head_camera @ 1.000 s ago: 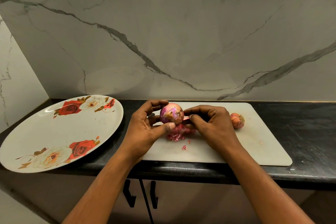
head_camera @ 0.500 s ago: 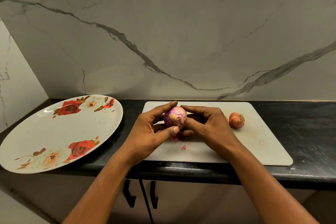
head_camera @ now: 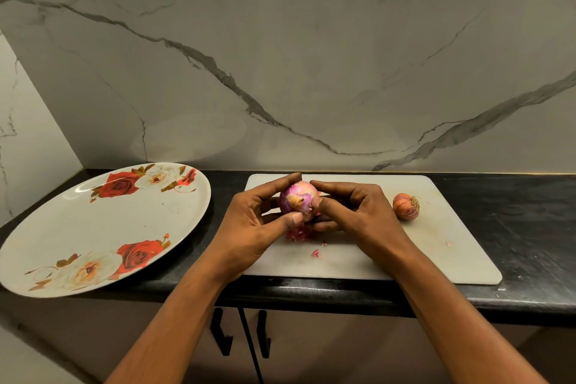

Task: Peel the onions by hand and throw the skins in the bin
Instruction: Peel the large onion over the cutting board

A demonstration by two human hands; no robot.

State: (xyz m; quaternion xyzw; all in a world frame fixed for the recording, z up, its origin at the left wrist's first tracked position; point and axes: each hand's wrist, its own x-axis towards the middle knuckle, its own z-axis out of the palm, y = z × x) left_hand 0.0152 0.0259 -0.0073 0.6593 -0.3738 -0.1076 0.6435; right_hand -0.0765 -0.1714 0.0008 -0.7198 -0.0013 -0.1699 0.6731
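Note:
A purple onion (head_camera: 296, 200) with a patch of papery skin is held above the white cutting board (head_camera: 436, 246). My left hand (head_camera: 249, 227) grips it from the left, thumb under it. My right hand (head_camera: 355, 212) holds it from the right, its thumb pressed on the skin patch. A small pile of pink skins (head_camera: 297, 233) lies on the board just below the onion, with a few loose flakes (head_camera: 316, 253) nearer me. A second, smaller onion (head_camera: 405, 206) with its brown skin and roots on sits on the board to the right. No bin is in view.
A large rose-patterned plate (head_camera: 103, 227) rests on the black countertop (head_camera: 514, 218) at the left, overhanging its front edge. A marble wall rises behind. Cabinet doors with black handles (head_camera: 222, 333) are below the counter.
The onion has been turned in my hands, so a skin patch now faces me. My right thumb has come onto that patch. Both hands stay over the board.

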